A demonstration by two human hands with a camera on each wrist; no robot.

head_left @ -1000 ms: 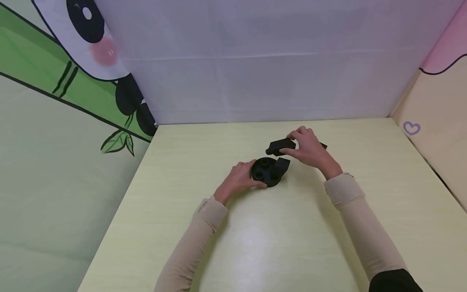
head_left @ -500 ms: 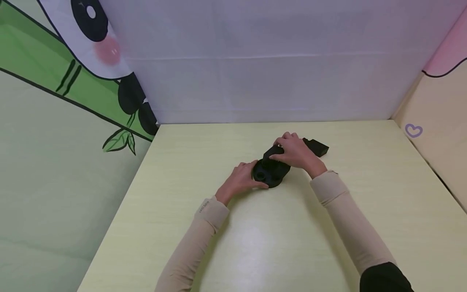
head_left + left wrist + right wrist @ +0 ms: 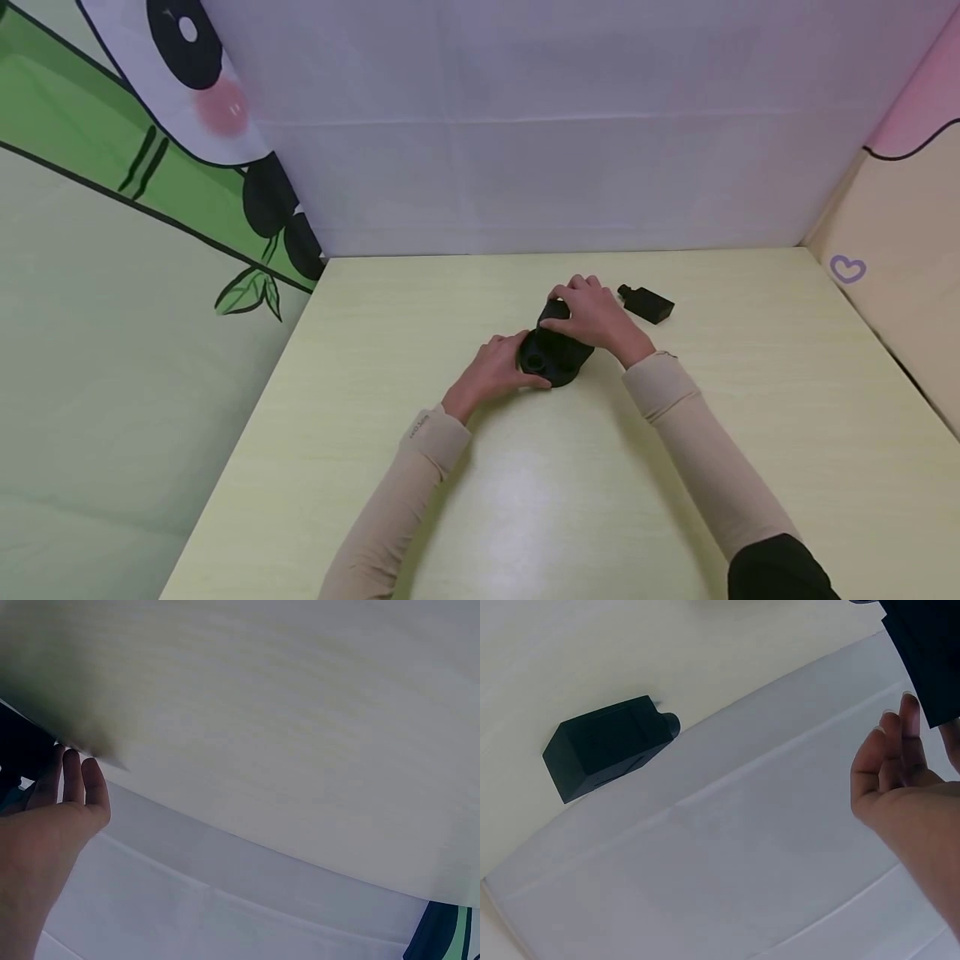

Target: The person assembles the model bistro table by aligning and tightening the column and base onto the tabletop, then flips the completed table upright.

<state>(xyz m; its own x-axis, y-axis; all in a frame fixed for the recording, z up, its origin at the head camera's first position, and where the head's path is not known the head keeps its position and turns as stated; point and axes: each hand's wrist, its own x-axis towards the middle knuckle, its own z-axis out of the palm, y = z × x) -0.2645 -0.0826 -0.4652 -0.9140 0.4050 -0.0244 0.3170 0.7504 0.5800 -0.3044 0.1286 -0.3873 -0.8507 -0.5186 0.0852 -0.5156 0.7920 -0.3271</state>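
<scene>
A round black base [image 3: 536,363] with circular sockets sits on the table, and my left hand [image 3: 495,367] grips its left edge between thumb and fingers. My right hand [image 3: 592,318] pinches a black angular block [image 3: 553,312] right over the back of the base. The block's lower end is hidden behind the thumb and base. Another black piece [image 3: 583,353] stands on the right side of the base, mostly covered by the right hand. In the right wrist view, the held block shows dark between thumb and fingers.
A similar black block [image 3: 648,306] with a round knob at one end lies behind and right of the right hand. The pale table [image 3: 570,500] ends at a lilac cloth wall [image 3: 525,167]; a patterned cloth hangs at the left.
My right hand has brought the black block left and down onto the base, uncovering the loose block behind it. The left hand keeps its grip on the base.
</scene>
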